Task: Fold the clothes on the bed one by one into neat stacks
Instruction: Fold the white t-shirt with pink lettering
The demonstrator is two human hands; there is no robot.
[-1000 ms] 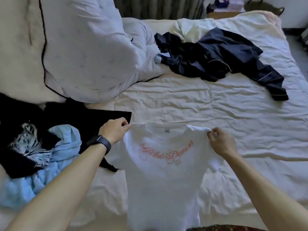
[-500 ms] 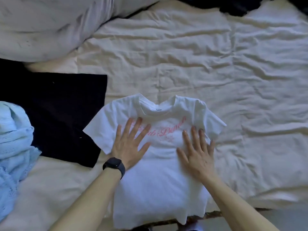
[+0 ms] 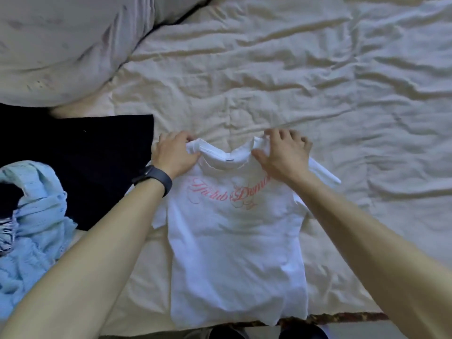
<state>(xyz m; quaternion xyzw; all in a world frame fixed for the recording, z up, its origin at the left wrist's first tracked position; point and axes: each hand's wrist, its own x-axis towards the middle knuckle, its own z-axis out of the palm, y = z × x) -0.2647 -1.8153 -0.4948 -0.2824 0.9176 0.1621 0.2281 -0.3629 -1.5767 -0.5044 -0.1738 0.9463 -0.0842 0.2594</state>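
Note:
A white t-shirt [image 3: 234,245] with pink script lettering lies front-up on the bed's cream sheet [image 3: 318,94], its hem at the near edge. My left hand [image 3: 175,154], with a dark watch on the wrist, grips the shirt's left shoulder beside the collar. On the other side of the collar, my right hand [image 3: 285,155] holds the right shoulder, fingers curled over the fabric. The right sleeve sticks out past my right wrist. The left sleeve is mostly hidden under my left forearm.
A folded black garment [image 3: 80,165] lies just left of the shirt. A light blue knitted garment [image 3: 36,231] is bunched at the left edge. A large pale pillow or duvet [image 3: 68,45] fills the upper left. The bed's patterned near edge [image 3: 342,318] runs along the bottom.
Both hands left the shirt's chest, where they lay flat, and moved up to the shoulders, now gripping the fabric beside the collar. The shoulders are bunched inward.

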